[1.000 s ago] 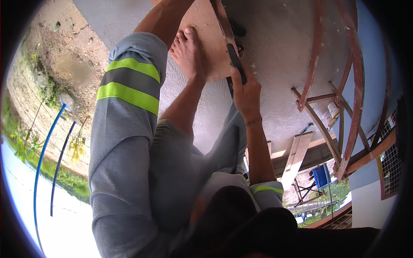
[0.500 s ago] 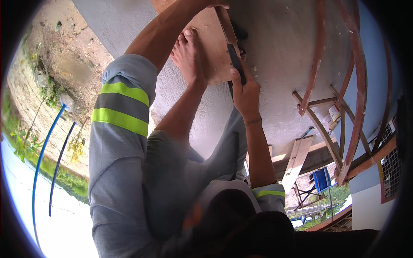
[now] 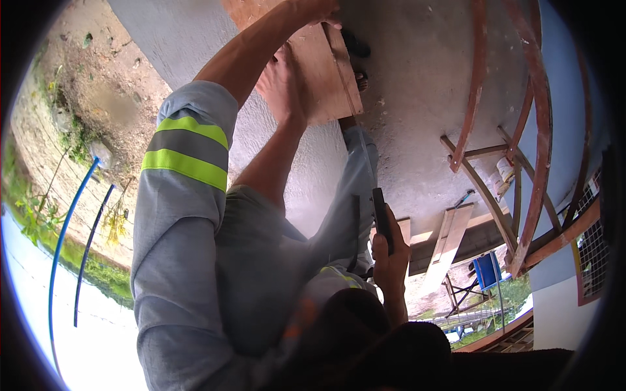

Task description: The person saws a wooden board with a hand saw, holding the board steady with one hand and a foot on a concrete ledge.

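Note:
A wooden board (image 3: 319, 78) lies beneath my bare foot (image 3: 279, 81), which presses on its left part. At the top, my left hand (image 3: 317, 10) grips the board near its right edge, fingers curled at the edge and partly cut off by the picture's rim. My right hand (image 3: 390, 254) is wrapped round the black handle of a handsaw (image 3: 381, 221), drawn back close to my body. The thin saw blade runs forward from the handle to the board's right edge, alongside a narrow strip. Whether its teeth sit in a cut is too fine to tell.
Reddish-brown curved wooden frames (image 3: 540, 130) stand at the right, next to a blue wall. Loose planks (image 3: 450, 238) and a blue container (image 3: 486, 271) are behind them. Two blue pipes (image 3: 63, 241) rise on the left over bare earth. A dark shoe (image 3: 356, 44) shows beyond the board.
My right hand has pulled the handsaw back toward my body, exposing more of its blade. The left hand has come slightly further into view; the board stays nearly in place.

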Motion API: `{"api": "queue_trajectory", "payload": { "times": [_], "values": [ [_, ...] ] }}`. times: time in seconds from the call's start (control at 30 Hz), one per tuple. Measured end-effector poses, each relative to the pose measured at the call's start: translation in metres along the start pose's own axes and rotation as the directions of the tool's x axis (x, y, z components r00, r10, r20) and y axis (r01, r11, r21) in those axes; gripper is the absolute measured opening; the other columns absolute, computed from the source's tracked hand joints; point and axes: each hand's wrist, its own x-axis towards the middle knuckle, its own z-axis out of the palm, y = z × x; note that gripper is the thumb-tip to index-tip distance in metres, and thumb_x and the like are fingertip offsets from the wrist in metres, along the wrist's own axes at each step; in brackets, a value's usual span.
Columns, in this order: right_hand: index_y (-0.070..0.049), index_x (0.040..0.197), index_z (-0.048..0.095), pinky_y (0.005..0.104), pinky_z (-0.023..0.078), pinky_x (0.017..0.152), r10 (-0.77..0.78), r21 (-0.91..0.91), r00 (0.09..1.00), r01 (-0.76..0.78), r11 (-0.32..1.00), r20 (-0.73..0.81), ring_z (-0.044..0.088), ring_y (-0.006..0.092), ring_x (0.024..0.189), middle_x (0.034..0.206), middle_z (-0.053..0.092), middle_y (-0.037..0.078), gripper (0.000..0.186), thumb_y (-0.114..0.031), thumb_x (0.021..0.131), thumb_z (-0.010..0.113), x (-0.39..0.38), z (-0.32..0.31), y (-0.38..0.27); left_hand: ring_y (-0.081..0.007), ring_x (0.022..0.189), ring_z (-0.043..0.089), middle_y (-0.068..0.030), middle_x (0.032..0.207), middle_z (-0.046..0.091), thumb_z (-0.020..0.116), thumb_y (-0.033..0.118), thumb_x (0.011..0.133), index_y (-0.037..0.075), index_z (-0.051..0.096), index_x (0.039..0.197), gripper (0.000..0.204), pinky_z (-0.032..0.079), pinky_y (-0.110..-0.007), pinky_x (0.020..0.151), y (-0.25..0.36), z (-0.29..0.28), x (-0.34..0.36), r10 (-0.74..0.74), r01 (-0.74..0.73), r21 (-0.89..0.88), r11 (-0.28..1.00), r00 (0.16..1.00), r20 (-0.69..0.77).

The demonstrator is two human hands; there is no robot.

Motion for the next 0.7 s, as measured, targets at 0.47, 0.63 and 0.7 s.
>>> {"api": "queue_trajectory", "payload": {
  "times": [0.47, 0.63, 0.7],
  "values": [
    [-0.001, 0.148, 0.051, 0.0383, 0.055, 0.094, -0.069, -0.019, 0.997, 0.07, 0.997, 0.04, 0.069, 0.0341, 0.116, 0.128, 0.068, 0.024, 0.058, -0.035, 0.102, 0.057, -0.008, -0.003, -0.003, -0.0303, 0.104, 0.069, -0.008, 0.104, 0.075, 0.069, 0.062, 0.087, 0.012, 0.077, 0.105, 0.054, 0.05, -0.046, 0.092, -0.017, -0.003, -0.009, -0.058, 0.058, -0.004, 0.998, 0.992, -0.112],
    [-0.004, 0.147, 0.053, 0.0405, 0.055, 0.077, -0.086, -0.066, 0.996, 0.088, 0.994, 0.038, 0.072, 0.0314, 0.087, 0.098, 0.071, 0.022, 0.056, -0.041, 0.105, 0.055, 0.126, 0.045, -0.04, -0.0294, 0.11, 0.068, -0.0079, 0.109, 0.074, 0.068, 0.061, 0.088, 0.012, 0.076, 0.111, 0.054, 0.051, -0.045, 0.092, -0.012, -0.004, -0.007, -0.029, 0.037, 0.066, 0.997, 0.993, -0.115],
    [-0.006, 0.141, 0.057, 0.0427, 0.052, 0.075, -0.346, 0.028, 0.933, 0.351, 0.936, -0.099, 0.069, 0.028, 0.079, 0.087, 0.066, 0.024, 0.052, -0.043, 0.104, 0.056, 0.171, 0.061, -0.07, -0.0288, 0.111, 0.068, -0.0075, 0.11, 0.074, 0.067, 0.061, 0.089, 0.013, 0.076, 0.112, 0.055, 0.052, -0.045, 0.091, -0.013, -0.002, 0.006, 0.0, 0.03, 0.141, 0.99, 0.979, -0.205]
  ]
}}
